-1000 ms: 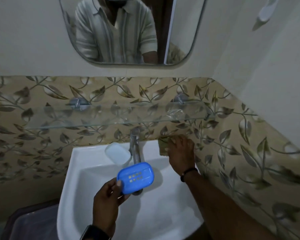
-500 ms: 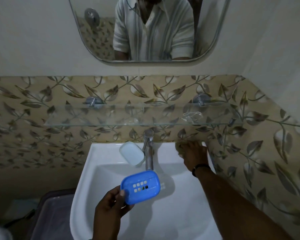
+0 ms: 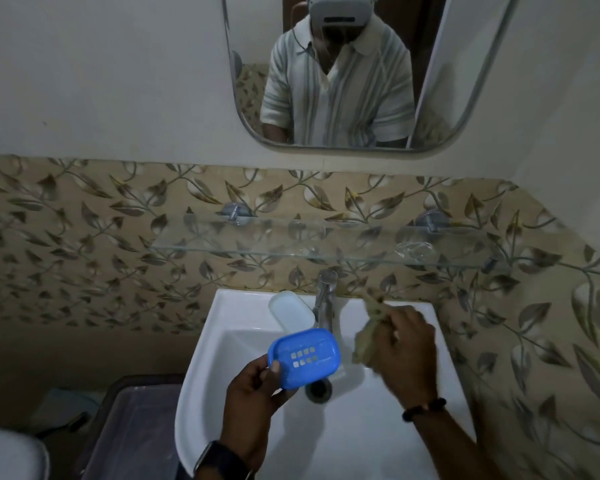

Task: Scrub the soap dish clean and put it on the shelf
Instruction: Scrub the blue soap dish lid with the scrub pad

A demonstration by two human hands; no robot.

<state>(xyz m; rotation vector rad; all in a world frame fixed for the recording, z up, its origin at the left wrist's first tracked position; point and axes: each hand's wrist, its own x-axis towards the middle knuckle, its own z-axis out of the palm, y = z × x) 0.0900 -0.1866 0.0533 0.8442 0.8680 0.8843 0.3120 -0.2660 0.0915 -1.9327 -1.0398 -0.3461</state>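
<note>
lower centre of frame: left hand (image 3: 253, 393) holds the blue soap dish (image 3: 303, 358) over the white sink (image 3: 361, 445), thumb pressed on its near left edge, fingers underneath (mostly hidden). to its right, right hand (image 3: 407, 351) has fingers curled round a greenish scrub pad (image 3: 364, 344), blurred, just beside the dish; contact unclear. tap (image 3: 324, 299) behind. glass shelf (image 3: 291, 251) mid-frame above.

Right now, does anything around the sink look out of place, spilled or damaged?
Nothing looks spilled or broken. One oddity: a pale oblong piece lies askew on the sink ledge left of the tap, one end seemingly overhanging the bowl. The soap dish looks intact in the left hand.
</note>
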